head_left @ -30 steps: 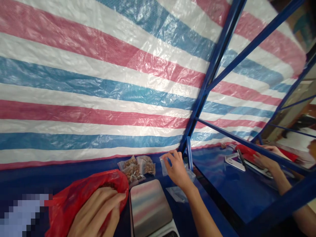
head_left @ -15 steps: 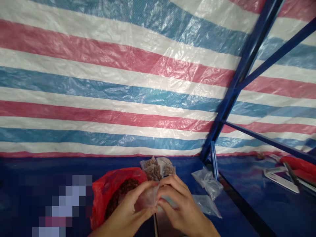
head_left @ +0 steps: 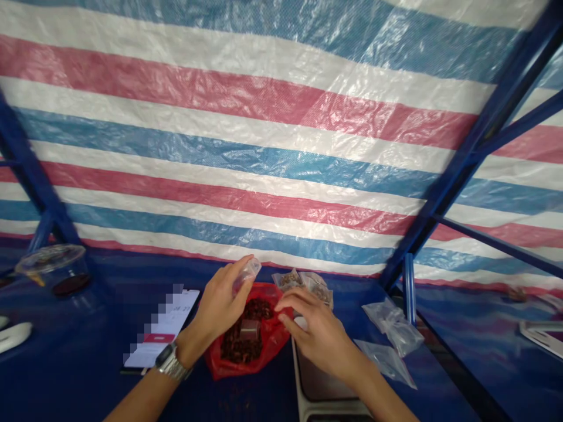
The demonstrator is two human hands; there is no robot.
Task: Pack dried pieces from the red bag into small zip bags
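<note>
My left hand (head_left: 220,305) is closed on a small clear plastic bag (head_left: 250,270), held above the far left rim of a red plastic bag (head_left: 275,346). Dark reddish-brown dried pieces (head_left: 237,351) fill the red bag, and a small see-through cup or scoop (head_left: 250,329) lies on them. By the red bag's right edge, my right hand (head_left: 314,334) has its fingers apart and slightly curled, with nothing visible in them. Beneath it is a flat digital scale (head_left: 328,384), partly covered by the hand and forearm. Small filled clear bags (head_left: 317,286) lie just behind.
Clear plastic bags (head_left: 389,360) lie right of the scale, near a blue metal post (head_left: 455,170). A phone (head_left: 165,328) rests beside my left wrist. Farther left are a clear round tub (head_left: 55,266) and a white object (head_left: 15,338). A striped tarp (head_left: 220,135) hangs behind.
Both hands were together on the small clear bag; now they are apart and only the left holds it, farther left. The view has shifted left, bringing the tub and more of the scale into sight.
</note>
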